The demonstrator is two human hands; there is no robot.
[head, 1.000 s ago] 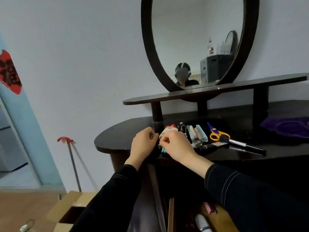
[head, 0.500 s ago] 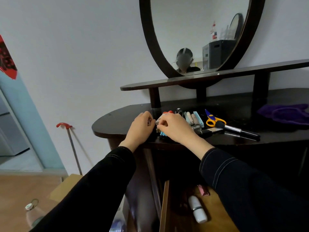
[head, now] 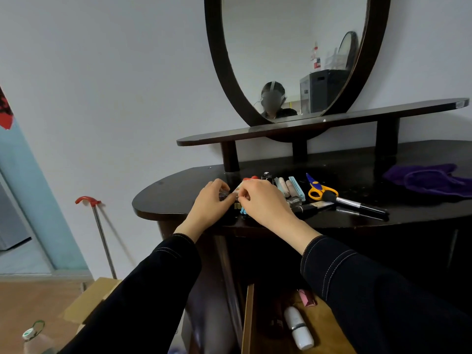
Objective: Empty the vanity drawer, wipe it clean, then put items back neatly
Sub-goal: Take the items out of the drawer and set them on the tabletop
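Observation:
Both my hands rest at the front left of the dark vanity top (head: 178, 195). My left hand (head: 208, 206) curls round a small dark item (head: 223, 194). My right hand (head: 265, 203) pinches a small pale item beside it, among a row of small cosmetics (head: 290, 186). Yellow-handled scissors (head: 318, 189) and a black makeup brush (head: 355, 203) lie to the right. The open wooden drawer (head: 249, 318) below holds a white tube (head: 298, 328) and a pink item (head: 307, 297).
A purple cloth (head: 431, 178) lies at the right of the top. An oval mirror (head: 288, 52) stands on a raised shelf (head: 319, 122). A cardboard box (head: 94, 297), a red-handled pole (head: 99, 233) and a bottle (head: 33, 338) are on the floor at the left.
The view has tilted down and shows more of the open drawer. Both hands stay at the same spot on the top, fingers working on the small items.

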